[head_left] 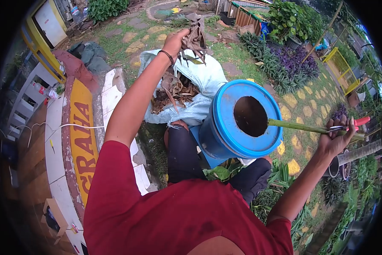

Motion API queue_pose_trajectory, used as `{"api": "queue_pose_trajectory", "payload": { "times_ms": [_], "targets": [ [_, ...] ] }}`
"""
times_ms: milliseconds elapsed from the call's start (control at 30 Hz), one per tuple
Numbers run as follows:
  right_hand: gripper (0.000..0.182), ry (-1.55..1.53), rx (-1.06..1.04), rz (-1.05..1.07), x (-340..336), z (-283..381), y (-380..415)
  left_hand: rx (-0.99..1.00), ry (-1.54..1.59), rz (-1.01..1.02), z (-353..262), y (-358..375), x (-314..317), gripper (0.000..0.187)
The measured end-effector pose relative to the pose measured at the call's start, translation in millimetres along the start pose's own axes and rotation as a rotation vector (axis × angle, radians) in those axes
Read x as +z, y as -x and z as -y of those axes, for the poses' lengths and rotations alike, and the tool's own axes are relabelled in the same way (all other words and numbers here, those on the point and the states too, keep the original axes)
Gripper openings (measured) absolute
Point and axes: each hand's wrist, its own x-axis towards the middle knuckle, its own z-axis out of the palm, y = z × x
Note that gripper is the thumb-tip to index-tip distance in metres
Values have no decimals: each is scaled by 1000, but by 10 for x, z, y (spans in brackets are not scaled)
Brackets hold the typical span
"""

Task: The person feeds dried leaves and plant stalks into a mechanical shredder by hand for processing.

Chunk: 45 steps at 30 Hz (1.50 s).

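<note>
My left hand [175, 43] is raised over a pale blue woven sack [206, 72], its fingers closed on a bunch of brown dry leaves [195, 36]. More dry leaves [174, 91] fill the sack's open mouth. At the right, my right hand [334, 138] grips a long green stalk [297, 125] together with a red-handled cutting tool [361, 121] whose metal part shows between the fingers. The stalk's far end reaches the edge of the round hole in the lid of a blue bucket [218, 131]. That bucket stands between my knees; its inside looks dark.
Cut green leaves [220, 172] lie below the bucket. On the left runs a low tiled wall with yellow lettering [81, 127], crossed by a white cable [82, 126]. Purple plants [295, 61] and stepping stones [289, 100] are at the right.
</note>
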Motion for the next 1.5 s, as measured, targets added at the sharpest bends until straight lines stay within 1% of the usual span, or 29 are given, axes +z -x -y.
{"api": "queue_pose_trajectory", "payload": {
  "times_ms": [67,200,233,267,300,333,367,400,433,500,533,567,600,667,700,767,800,867,933,1000,1033,1067,1133,1167,1200,1300,1333,1467,1500],
  "targets": [
    [24,4,-13,21,-14,6,-35,54,32,138,-75,183,345,24],
    [26,-18,-54,16,-27,81,-79,33,37,380,-14,447,992,23],
    [24,-31,-67,1,-47,101,-89,4,64,430,58,519,1152,22],
    [22,-48,-80,-12,-59,124,-95,74,79,413,162,630,1365,21],
    [22,-43,-93,-14,-98,159,-96,100,39,463,253,732,1520,20],
    [22,-37,-99,2,-137,192,-93,84,-33,555,427,771,1625,18],
    [22,-33,-104,19,-170,218,-86,-66,-16,593,560,910,1749,16],
    [22,-29,-113,17,-192,247,-70,7,-118,615,850,956,1813,16],
    [22,-17,-119,6,-208,286,-51,-53,-196,653,986,1077,1865,19],
    [24,-29,-123,-9,-237,349,-26,-133,-555,856,1221,1232,1909,25],
    [24,-24,-132,-10,-233,366,-12,18,-827,974,1290,1302,1882,27],
    [24,-1,-135,-16,-223,374,4,90,-1100,1115,1355,1330,1876,31],
    [25,20,-137,-23,-225,384,17,63,-1330,1185,1410,1364,1935,35],
    [26,21,-126,-21,-250,389,36,-50,-1305,1413,1515,1323,1975,43],
    [26,2,-120,-15,-252,383,37,-51,-1305,1411,1543,1326,1970,43],
    [26,-23,-117,-8,-214,365,37,246,-1356,1457,1539,1310,1970,57],
    [26,1,-121,-40,-155,349,60,247,-1360,1457,1341,1325,2013,57],
    [25,23,-125,-73,-97,311,66,-188,-1519,1465,938,1317,2109,69],
    [25,18,-111,-103,-75,283,45,-201,-1458,1472,859,1223,2061,70],
    [24,15,-100,-75,-42,236,38,-179,-1361,1447,796,1168,2002,68],
    [25,12,-92,-46,-23,216,37,-155,-1363,1384,784,1203,1966,56],
    [25,11,-96,-47,-10,197,36,-151,-1365,1386,810,1210,1921,56],
    [25,4,-67,14,17,153,35,-29,-1172,1351,932,1181,1824,42],
    [25,22,-68,-17,72,141,54,63,-1054,1292,926,1195,1796,33],
    [25,20,-71,-23,70,135,53,63,-1057,1298,913,1184,1769,33],
    [24,2,-74,9,52,161,47,134,-1168,1172,754,1139,1724,29],
    [24,4,-79,5,46,179,46,159,-1150,1152,713,1072,1706,29],
    [23,-2,-101,-2,21,270,71,164,-1077,924,201,759,1667,30],
    [23,-5,-108,-4,19,295,83,163,-1076,932,123,686,1634,30]
  ]
}}
